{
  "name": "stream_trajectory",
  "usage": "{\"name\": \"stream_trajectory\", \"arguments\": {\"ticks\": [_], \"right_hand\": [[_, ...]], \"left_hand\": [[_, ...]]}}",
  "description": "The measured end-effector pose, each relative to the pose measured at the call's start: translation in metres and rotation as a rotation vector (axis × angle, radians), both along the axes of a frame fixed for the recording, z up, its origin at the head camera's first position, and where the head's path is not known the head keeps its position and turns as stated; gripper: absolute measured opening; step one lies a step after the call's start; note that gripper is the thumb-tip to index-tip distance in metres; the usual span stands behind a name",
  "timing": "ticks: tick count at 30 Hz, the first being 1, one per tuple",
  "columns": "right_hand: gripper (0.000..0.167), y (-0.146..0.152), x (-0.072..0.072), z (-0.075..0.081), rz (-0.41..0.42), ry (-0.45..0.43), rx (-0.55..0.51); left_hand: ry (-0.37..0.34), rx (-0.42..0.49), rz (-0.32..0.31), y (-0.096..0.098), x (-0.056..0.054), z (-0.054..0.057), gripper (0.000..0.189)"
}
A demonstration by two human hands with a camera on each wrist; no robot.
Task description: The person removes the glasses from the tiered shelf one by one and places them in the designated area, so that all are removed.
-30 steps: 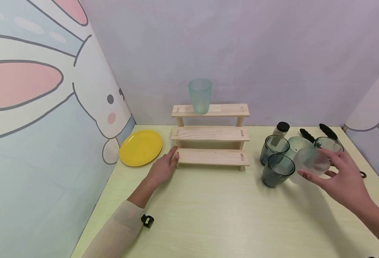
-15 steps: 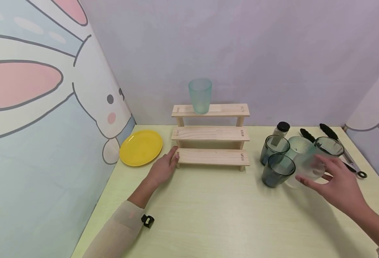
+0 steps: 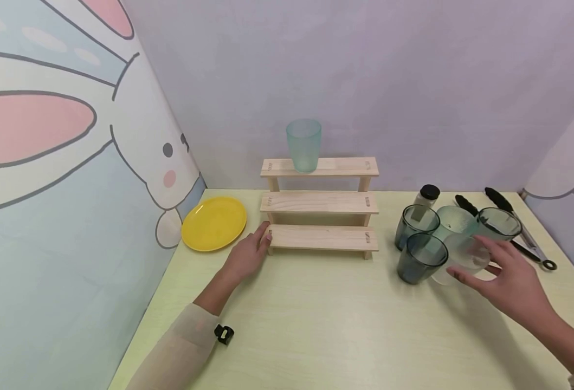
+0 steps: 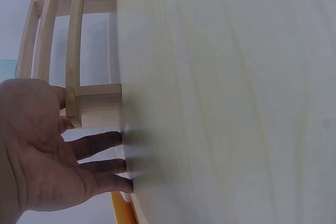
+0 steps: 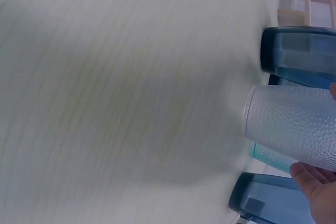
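My right hand (image 3: 516, 276) holds a clear frosted cup (image 3: 464, 260) by its sides, thumb on one side and fingers on the other. In the right wrist view the pebbled cup (image 5: 294, 124) is upright, its base close to the table; contact is unclear. Smoky dark glasses (image 3: 420, 262) and a pale green cup (image 3: 455, 219) stand around it. My left hand (image 3: 244, 258) grips the left end of a three-step wooden stand's bottom board (image 3: 321, 238) with thumb and forefinger. In the left wrist view its other fingers (image 4: 107, 182) extend down to the table.
A green frosted tumbler (image 3: 304, 146) stands on the stand's top board. A yellow plate (image 3: 213, 223) lies to the left. Behind the cups are a black-capped jar (image 3: 428, 194), another glass (image 3: 498, 225) and black-tipped tongs (image 3: 530, 244). Walls close off the back and sides.
My right hand has lowered the clear cup and shifted slightly left, mostly in the earlier half second; more of the tongs now shows. The left hand and stand stay put.
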State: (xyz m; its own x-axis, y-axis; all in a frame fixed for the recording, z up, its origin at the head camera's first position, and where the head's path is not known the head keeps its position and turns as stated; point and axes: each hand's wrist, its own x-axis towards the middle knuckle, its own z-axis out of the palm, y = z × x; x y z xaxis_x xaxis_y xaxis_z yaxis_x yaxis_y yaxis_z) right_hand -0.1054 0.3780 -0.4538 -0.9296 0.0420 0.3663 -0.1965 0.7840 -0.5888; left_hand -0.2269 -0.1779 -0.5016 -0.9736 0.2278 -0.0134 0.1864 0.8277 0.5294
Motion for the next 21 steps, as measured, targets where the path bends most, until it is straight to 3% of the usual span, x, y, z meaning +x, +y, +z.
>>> {"name": "stream_trajectory", "arguments": {"ticks": [3, 5, 10, 14, 17, 21], "right_hand": [[0.092, 0.0, 0.001, 0.001, -0.003, 0.002, -0.001], [0.094, 0.0, 0.001, 0.002, -0.008, -0.003, -0.003], [0.091, 0.001, 0.0, 0.01, -0.015, 0.002, -0.002], [0.087, 0.001, -0.004, 0.019, -0.021, 0.029, -0.019], [0.087, -0.001, -0.008, 0.026, -0.032, 0.039, -0.029], [0.084, -0.005, -0.016, 0.037, -0.041, 0.067, -0.013]], "left_hand": [[0.012, -0.011, -0.003, -0.002, -0.005, -0.008, 0.071], [-0.021, 0.027, 0.003, 0.0, -0.002, -0.001, 0.07], [-0.009, 0.013, 0.001, -0.002, -0.007, -0.01, 0.071], [-0.005, 0.001, 0.005, 0.0, -0.002, -0.002, 0.068], [-0.042, 0.004, 0.015, 0.006, 0.007, 0.014, 0.064], [-0.055, -0.01, 0.023, 0.008, 0.008, 0.017, 0.063]]}}
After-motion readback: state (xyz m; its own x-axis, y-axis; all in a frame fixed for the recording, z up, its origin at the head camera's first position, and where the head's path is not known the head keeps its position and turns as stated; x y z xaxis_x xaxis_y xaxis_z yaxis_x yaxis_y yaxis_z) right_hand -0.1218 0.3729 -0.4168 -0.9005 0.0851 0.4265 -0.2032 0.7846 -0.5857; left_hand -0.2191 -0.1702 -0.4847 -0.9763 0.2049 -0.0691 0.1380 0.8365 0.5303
